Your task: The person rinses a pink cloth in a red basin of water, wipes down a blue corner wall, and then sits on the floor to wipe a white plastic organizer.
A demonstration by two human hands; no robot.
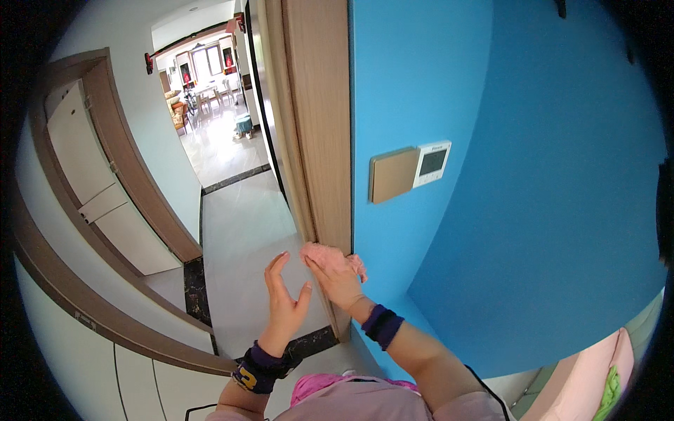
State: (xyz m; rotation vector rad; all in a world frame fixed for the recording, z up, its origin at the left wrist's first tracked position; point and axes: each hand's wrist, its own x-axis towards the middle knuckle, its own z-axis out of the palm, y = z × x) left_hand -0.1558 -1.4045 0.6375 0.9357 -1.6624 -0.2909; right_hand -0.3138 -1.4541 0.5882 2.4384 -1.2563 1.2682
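Observation:
My right hand [339, 284] presses a pink cloth [329, 258] against the wooden door frame [321, 131], low in the view and just left of the blue wall's edge. The cloth is bunched under the fingers, and part of it sticks out on the right. My left hand [287, 297] is raised beside it, with fingers apart and curved, holding nothing and not touching the frame. Both wrists wear dark wristbands. A beige switch plate [393, 174] and a white thermostat [433, 164] are mounted side by side on the blue wall [421, 68], above and right of the cloth.
Through the doorway, a tiled hallway floor [242, 226] leads to a bright room with a table and chairs. A white door [89, 163] in a brown frame stands at the left. Dark stone strips cross the floor. Pink bedding [584, 379] and a green cloth [610, 392] lie at the lower right.

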